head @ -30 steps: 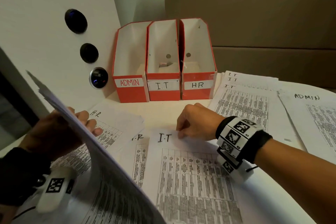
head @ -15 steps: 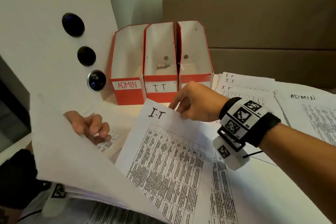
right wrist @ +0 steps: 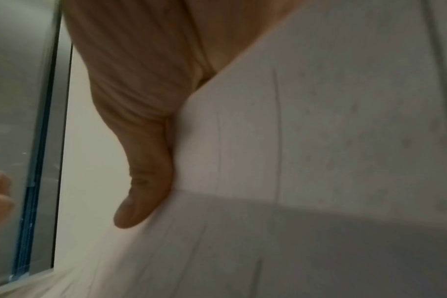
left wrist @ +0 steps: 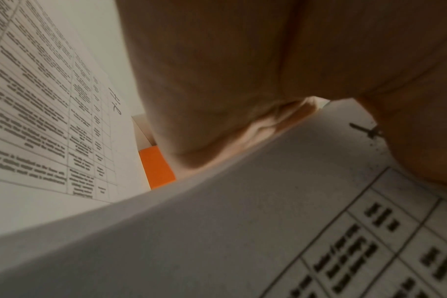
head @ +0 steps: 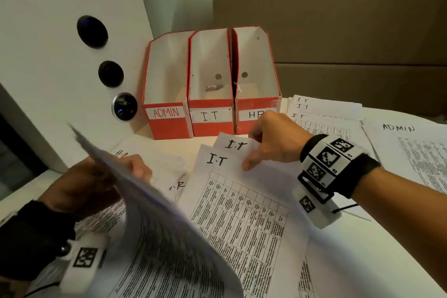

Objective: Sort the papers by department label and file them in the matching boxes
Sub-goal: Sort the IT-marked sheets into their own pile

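Three red file boxes stand at the back, labelled ADMIN [head: 167, 113], I.T [head: 210, 116] and HR [head: 254, 113]. My right hand [head: 263, 145] pinches the top edge of two sheets marked I.T, the front one [head: 242, 213] under the thumb and a second one [head: 232, 144] behind it, just in front of the boxes. In the right wrist view the thumb [right wrist: 146, 181] presses on the paper [right wrist: 319, 141]. My left hand [head: 101, 181] grips a thick stack of papers [head: 157, 225] tilted up on edge at the left.
HR sheets [head: 176, 185] lie flat under the raised papers. A pile of I.T sheets [head: 324, 109] and an ADMIN pile [head: 411, 143] lie at the right. A white panel with round black knobs [head: 110, 74] stands at the left, a brown wall behind.
My right hand lifted the I.T sheet off the table toward the boxes and now holds two I.T sheets. The left hand's stack has swung upright again.
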`<state>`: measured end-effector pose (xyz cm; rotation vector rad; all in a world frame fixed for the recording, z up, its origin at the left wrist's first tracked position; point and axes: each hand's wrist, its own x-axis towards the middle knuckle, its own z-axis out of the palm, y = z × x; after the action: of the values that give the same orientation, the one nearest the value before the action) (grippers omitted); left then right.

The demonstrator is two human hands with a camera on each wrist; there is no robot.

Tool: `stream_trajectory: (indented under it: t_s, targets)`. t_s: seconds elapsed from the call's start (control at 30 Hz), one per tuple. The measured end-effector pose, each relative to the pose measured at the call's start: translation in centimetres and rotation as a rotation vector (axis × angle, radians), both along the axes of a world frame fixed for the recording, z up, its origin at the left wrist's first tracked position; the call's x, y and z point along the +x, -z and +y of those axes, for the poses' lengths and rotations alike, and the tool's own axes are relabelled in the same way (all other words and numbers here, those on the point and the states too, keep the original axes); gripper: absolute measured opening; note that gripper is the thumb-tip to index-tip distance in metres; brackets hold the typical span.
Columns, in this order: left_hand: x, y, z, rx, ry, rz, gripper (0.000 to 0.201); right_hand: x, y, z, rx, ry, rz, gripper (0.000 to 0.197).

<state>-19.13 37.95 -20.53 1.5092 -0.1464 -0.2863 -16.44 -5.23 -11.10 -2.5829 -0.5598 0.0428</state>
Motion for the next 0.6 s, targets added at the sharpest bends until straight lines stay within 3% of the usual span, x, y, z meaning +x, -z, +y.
stream_trajectory:
  t_s: [0.1, 0.17, 0.27, 0.33, 0.5, 0.6]
  targets:
    - [-2.5, -3.5, -6.2, 0.087, 0.081, -0.173, 0.056, -0.1, -0.8, -0.4, 0.072, -0.04, 0.066, 0.029]
    - [-3.8, -5.8, -10.5, 0.348, 0.186, -0.276, 0.061, 0.0, -1.4, -0.4, 0.129, -0.062, 0.107, 0.039]
    - [-3.7, -6.9, -13.2, 0.544, 0.245, -0.22, 0.038, -0.1, -2.4, -0.4, 0.19, -0.082, 0.122, 0.054]
    - [-3.8, -7.1, -14.2, 0.623, 0.255, -0.214, 0.025, -0.3, -2.9, -0.6, 0.208, -0.107, 0.13, 0.04]
    - [-4.1, -6.7, -14.8, 0.562, 0.139, -0.287, 0.03, -0.5, -3.7, -1.3, 0.258, -0.082, 0.115, 0.033]
    - [-4.3, -7.3, -14.3, 0.361, 0.09, -0.267, 0.073, -0.8, -4.8, -1.8, 0.371, -0.161, 0.168, 0.027]
